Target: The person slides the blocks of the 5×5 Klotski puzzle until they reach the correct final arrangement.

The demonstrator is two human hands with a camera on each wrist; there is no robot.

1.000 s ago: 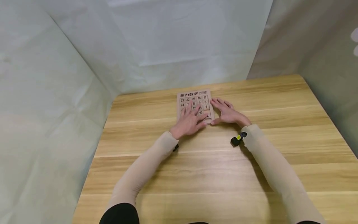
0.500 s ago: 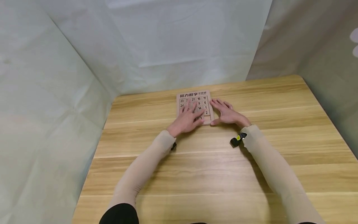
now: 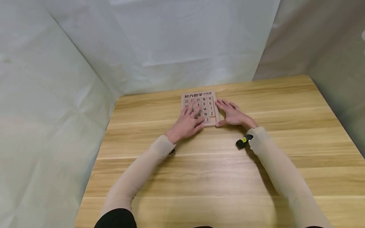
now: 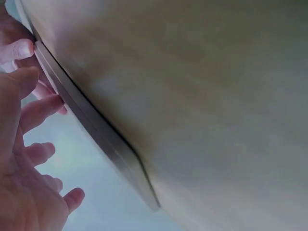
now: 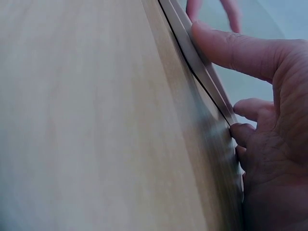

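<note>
nearest the viewer, two pale sleeves are reaching forward over the tabletop (image 3: pixel 199 177), and a small black and yellow device (image 3: pixel 243 141) is sitting at the right wrist. beyond them the left hand (image 3: pixel 186 124) is lying on the lower left part of the number puzzle board (image 3: pixel 201 108), its fingers (image 3: pixel 192 111) stretched out flat and spread across the numbered tiles, gripping nothing; which single tile a fingertip is pressing is too small to tell. the right hand (image 3: pixel 233 116) is resting just beside the board's right edge, fingers straight and relaxed on the wood, the thumb touching the near right corner; the right wrist view is showing that thumb (image 5: pixel 226 45) laid against the board's thin rim (image 5: pixel 197 62). the board is lying flat toward the far middle of the tabletop, its long axis running away from the person, title strip at the far end. so the tiles are lying directly under and ahead of the left fingers, making the left hand the nearer one to them, while the right is bracing from the side
</note>
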